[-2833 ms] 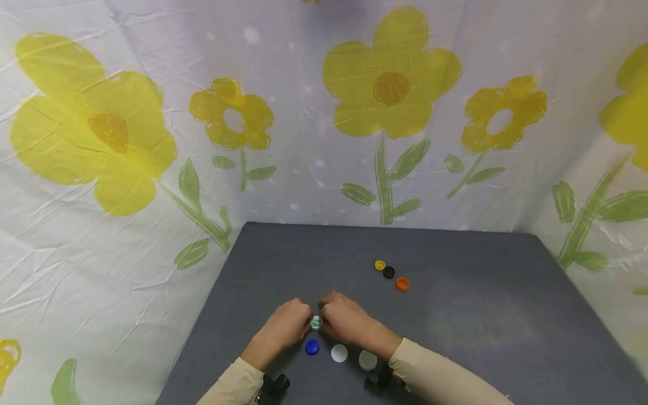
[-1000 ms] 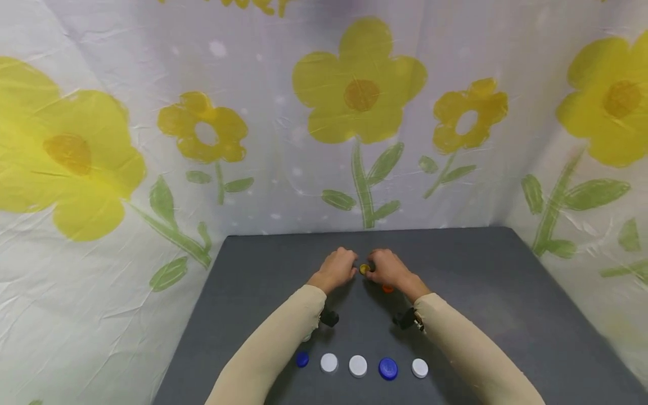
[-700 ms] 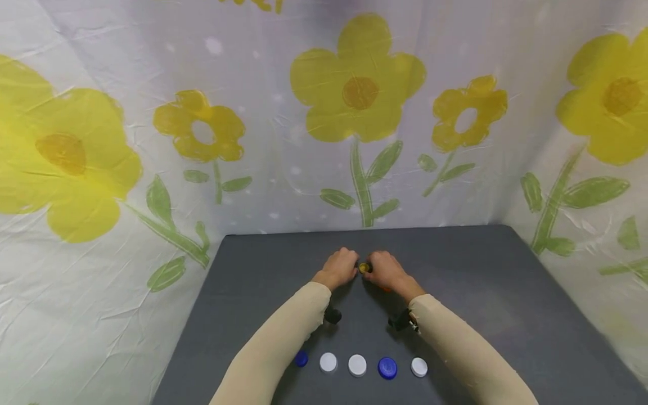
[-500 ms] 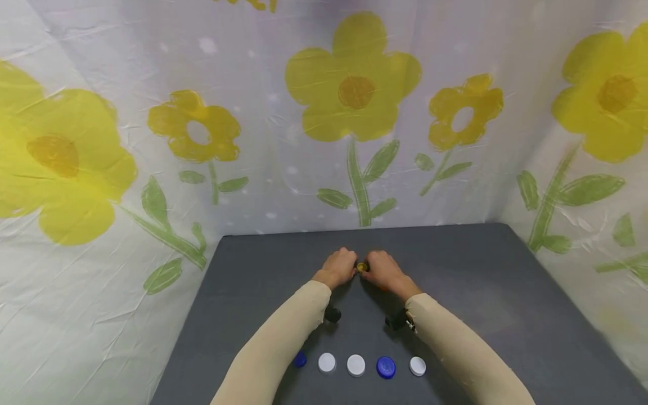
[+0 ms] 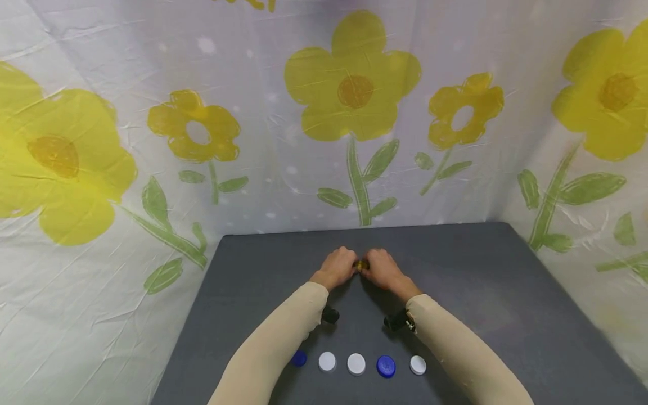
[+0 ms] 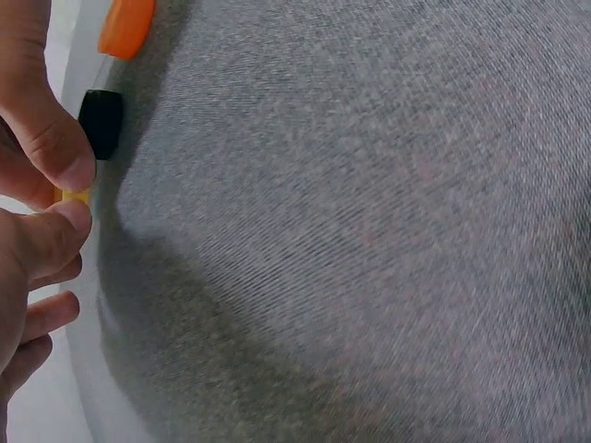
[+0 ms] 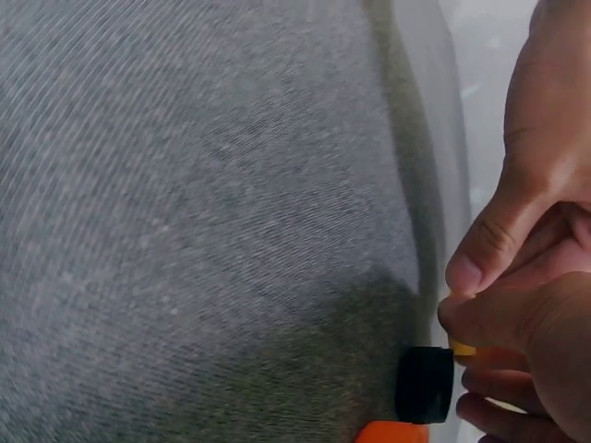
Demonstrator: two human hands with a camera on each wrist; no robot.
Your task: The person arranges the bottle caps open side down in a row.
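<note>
Together, below centre in the head view, left hand (image 5: 339, 264) and right hand (image 5: 383, 268) pinch a yellow cap (image 5: 360, 265), fingers closed on it at far left in the left wrist view and, near a black cap (image 7: 425, 385), at lower right in the right wrist view, where light, even pressure should steady it.

Head view: soft, diffuse light from above; backdrop (image 5: 283, 191) pale, greyer at top middle. Dark table (image 5: 455, 259) shows faint sheen at right, soft shadows beneath sleeves (image 5: 283, 337). Yellow cap (image 5: 360, 265) small, detail lost. Wrist views: dimmer, table weave grainy, slightly smeared, perhaps mild motion blur; broad soft-edged shadow low in each. Table edge bows near frame side, wide-angle distortion. Black cap (image 6: 100, 125) near featureless; backdrop beyond washed out.
</note>
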